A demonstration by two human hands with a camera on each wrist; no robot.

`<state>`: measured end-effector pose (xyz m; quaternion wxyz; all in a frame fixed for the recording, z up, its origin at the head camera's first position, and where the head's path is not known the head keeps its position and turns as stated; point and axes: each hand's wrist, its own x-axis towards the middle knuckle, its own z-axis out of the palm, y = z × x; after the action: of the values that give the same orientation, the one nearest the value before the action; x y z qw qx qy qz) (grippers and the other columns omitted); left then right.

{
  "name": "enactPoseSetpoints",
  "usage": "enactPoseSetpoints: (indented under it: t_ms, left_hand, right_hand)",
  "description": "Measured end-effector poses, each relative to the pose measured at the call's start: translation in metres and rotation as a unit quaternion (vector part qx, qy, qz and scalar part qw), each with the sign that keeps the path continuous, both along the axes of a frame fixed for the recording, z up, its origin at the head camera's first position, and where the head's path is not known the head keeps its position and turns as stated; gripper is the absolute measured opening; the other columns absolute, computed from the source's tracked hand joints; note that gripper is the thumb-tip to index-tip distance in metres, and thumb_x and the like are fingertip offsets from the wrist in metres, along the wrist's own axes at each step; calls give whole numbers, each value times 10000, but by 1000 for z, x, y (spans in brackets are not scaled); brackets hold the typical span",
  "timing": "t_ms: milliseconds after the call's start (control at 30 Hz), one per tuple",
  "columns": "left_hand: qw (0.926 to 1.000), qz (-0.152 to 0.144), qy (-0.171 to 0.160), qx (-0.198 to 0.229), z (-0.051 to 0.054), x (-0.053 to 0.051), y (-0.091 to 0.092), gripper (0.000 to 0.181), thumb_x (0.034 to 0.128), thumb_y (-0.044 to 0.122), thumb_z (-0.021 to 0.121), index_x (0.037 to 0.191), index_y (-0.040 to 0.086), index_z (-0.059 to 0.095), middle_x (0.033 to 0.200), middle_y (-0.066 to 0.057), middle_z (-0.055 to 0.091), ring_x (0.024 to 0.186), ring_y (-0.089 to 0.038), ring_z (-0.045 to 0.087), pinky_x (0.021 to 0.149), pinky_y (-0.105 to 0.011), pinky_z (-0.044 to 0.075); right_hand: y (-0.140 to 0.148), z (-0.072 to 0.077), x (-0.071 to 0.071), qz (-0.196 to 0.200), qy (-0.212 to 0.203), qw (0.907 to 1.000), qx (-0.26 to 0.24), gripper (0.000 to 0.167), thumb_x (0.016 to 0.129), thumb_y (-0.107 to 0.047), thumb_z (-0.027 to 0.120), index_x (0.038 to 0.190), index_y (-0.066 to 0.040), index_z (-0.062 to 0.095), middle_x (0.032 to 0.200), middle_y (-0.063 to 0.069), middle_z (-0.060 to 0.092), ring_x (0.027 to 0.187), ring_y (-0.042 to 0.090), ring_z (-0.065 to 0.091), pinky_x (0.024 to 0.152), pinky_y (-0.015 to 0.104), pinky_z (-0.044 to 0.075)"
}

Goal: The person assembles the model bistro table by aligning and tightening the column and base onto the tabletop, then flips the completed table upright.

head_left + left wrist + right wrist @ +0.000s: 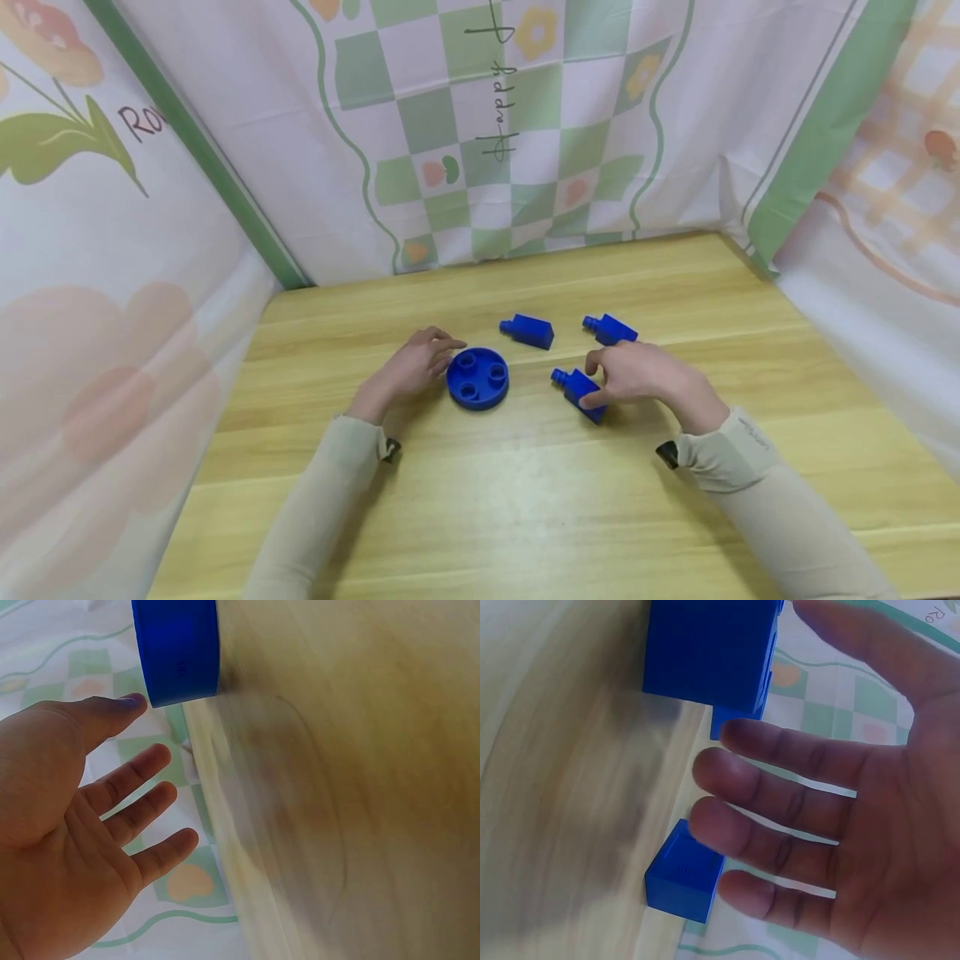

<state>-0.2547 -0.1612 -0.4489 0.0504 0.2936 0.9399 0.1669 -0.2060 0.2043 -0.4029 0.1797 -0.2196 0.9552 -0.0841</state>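
A round blue disc with a raised rim and three round sockets lies flat on the table. My left hand is at its left side, fingers spread, the thumb tip close to the rim in the left wrist view. My right hand reaches over the nearest blue block with a threaded neck. Thumb and index finger are on either side of this block, which lies on the table; the other fingers stay extended and apart. Two similar blocks lie farther back, one block in the middle and another block beyond the right hand.
The wooden table carries these pieces. A patterned cloth hangs behind the table's far edge, with more cloth on both sides.
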Motion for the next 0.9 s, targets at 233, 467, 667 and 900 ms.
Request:
enactPoseSetpoints:
  t_ms: [233,467,667,900]
  left_hand:
    - [10000,-30,18,19,-3,0,1,347,1038,177,522,1367,221,620,1344,-134,544,1275,-307,519,1115,-461,435]
    - [10000,-36,-9,10,-3,1,1,352,1040,178,519,1377,209,613,1355,-145,538,1283,-320,520,1111,-472,441]
    - [10000,-5,-88,-11,-3,1,0,360,1043,186,514,1391,220,600,1373,-138,531,1300,-318,509,1125,-471,429]
    - [9999,-11,-93,48,-3,2,0,364,1038,180,522,1391,219,601,1367,-143,535,1297,-322,510,1128,-477,424]
  right_hand:
    - [-3,-1,3,25,-164,9996,242,558,772,-581,776,1083,-127,686,890,-23,669,787,159,588,704,372,522]
    - [-4,-6,3,96,32,9997,216,357,819,-429,781,997,-134,687,809,-34,642,718,145,564,643,316,485]
    - [-3,-9,0,106,336,9993,140,380,796,-274,823,1118,-115,698,994,40,720,891,210,659,845,505,562]
    - [-1,-9,-3,110,804,9966,-162,334,812,-228,792,1108,-103,701,1001,52,724,960,265,679,840,530,561]
